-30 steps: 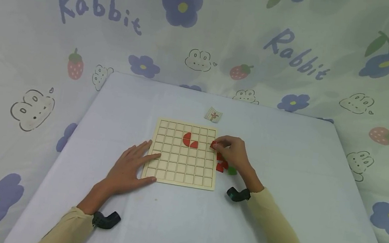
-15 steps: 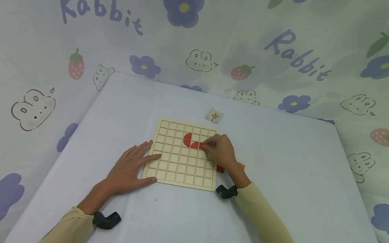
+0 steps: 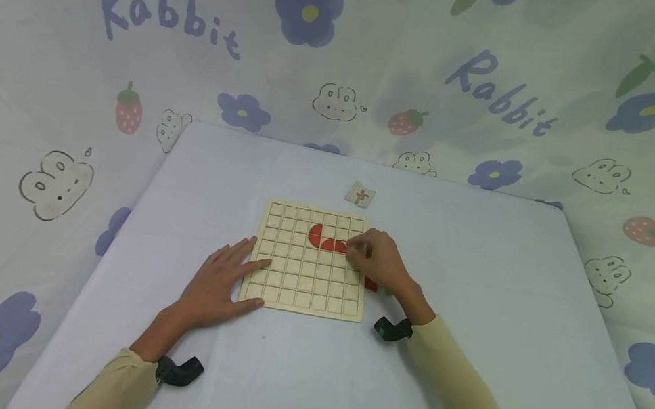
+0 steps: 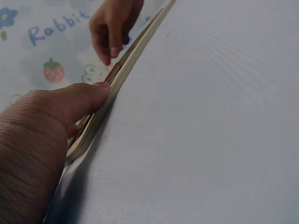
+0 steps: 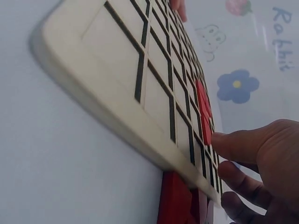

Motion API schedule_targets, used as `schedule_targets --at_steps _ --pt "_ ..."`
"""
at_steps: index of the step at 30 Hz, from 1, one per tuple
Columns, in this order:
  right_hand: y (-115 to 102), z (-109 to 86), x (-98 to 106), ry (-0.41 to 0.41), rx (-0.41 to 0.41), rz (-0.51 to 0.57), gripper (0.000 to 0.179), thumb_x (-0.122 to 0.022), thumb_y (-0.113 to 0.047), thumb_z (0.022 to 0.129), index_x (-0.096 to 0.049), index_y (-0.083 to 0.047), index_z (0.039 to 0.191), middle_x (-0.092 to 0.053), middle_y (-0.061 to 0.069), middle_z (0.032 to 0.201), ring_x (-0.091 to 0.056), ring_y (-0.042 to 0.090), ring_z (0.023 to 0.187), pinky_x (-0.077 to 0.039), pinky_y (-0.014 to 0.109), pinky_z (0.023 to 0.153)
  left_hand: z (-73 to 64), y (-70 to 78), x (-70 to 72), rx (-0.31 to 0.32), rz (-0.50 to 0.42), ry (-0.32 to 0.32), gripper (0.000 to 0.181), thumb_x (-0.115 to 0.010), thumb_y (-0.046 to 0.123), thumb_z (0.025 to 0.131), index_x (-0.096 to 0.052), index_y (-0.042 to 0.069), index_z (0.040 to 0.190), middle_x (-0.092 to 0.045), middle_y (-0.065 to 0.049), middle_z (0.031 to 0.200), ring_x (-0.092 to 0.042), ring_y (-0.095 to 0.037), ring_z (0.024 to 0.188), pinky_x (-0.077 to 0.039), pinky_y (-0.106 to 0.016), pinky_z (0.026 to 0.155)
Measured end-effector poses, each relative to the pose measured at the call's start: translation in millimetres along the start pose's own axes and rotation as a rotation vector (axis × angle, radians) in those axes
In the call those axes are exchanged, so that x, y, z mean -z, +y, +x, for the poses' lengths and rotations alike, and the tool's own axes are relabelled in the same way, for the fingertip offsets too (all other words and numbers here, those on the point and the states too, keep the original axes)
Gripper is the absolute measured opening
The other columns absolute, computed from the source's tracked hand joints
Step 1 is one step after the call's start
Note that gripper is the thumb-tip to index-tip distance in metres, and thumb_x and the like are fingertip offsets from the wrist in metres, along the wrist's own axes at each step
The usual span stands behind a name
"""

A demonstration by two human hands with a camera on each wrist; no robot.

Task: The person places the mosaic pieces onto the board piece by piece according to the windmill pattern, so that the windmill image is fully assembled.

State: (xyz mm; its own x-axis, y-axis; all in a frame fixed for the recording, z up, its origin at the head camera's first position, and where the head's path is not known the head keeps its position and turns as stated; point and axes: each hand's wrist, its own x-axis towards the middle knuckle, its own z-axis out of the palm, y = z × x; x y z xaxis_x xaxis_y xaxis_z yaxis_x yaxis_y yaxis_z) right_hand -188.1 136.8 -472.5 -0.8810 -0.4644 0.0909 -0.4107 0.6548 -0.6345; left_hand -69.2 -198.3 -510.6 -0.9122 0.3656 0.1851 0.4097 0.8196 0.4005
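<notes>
A pale wooden grid board (image 3: 295, 265) lies on the table. In its upper part sit red pieces: a rounded one (image 3: 315, 235) at the left, a quarter-round one (image 3: 327, 245), and another red piece (image 3: 340, 247) right of that. My left hand (image 3: 216, 286) rests spread along the board's left side, its thumb at the front corner. The right hand (image 3: 379, 258) is over the board's right side. Its thumb (image 5: 229, 143) is close to the end of the red row (image 5: 204, 112), and its fingers are apart from the thumb with nothing seen between them.
Loose red pieces (image 5: 175, 198) lie against the board's right edge, mostly hidden by the right hand in the head view. A small card (image 3: 361, 194) printed with a grid and a red figure lies behind the board. A printed curtain (image 3: 347, 43) hangs behind the table.
My right hand carried a red piece from the board's right edge leftward to the row of red pieces, let go of it there and drew slightly back right. The left hand stays put.
</notes>
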Motion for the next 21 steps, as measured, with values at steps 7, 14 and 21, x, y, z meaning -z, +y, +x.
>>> schedule_targets --at_steps 7,14,21 --pt "11.0 -21.1 8.5 -0.016 -0.079 -0.06 0.019 -0.078 -0.018 0.085 -0.077 -0.009 0.102 -0.067 0.001 0.095 -0.055 0.02 0.088 -0.047 0.037 0.079 0.7 0.3 0.4 -0.002 0.0 -0.003 0.073 -0.063 0.065 0.083 -0.052 0.027 0.144 -0.022 -0.01 0.161 -0.016 -0.026 0.148 -0.015 -0.049 0.116" --pt "21.5 -38.6 12.8 0.026 -0.089 -0.091 0.023 -0.08 -0.014 0.083 -0.077 -0.009 0.105 -0.066 0.001 0.094 -0.056 0.02 0.09 -0.048 0.037 0.078 0.3 0.0 1.3 -0.008 -0.002 0.013 0.073 -0.064 0.066 0.082 -0.053 0.027 0.143 -0.024 -0.011 0.16 -0.018 -0.027 0.147 -0.017 -0.05 0.116" --pt "24.9 -42.9 16.9 0.071 -0.132 -0.142 0.031 -0.077 -0.014 0.084 -0.073 -0.011 0.114 -0.061 0.003 0.091 -0.052 0.021 0.087 -0.046 0.035 0.073 0.0 0.3 2.1 -0.006 -0.009 0.008 0.073 -0.064 0.065 0.083 -0.053 0.027 0.143 -0.024 -0.011 0.16 -0.018 -0.028 0.147 -0.017 -0.051 0.116"
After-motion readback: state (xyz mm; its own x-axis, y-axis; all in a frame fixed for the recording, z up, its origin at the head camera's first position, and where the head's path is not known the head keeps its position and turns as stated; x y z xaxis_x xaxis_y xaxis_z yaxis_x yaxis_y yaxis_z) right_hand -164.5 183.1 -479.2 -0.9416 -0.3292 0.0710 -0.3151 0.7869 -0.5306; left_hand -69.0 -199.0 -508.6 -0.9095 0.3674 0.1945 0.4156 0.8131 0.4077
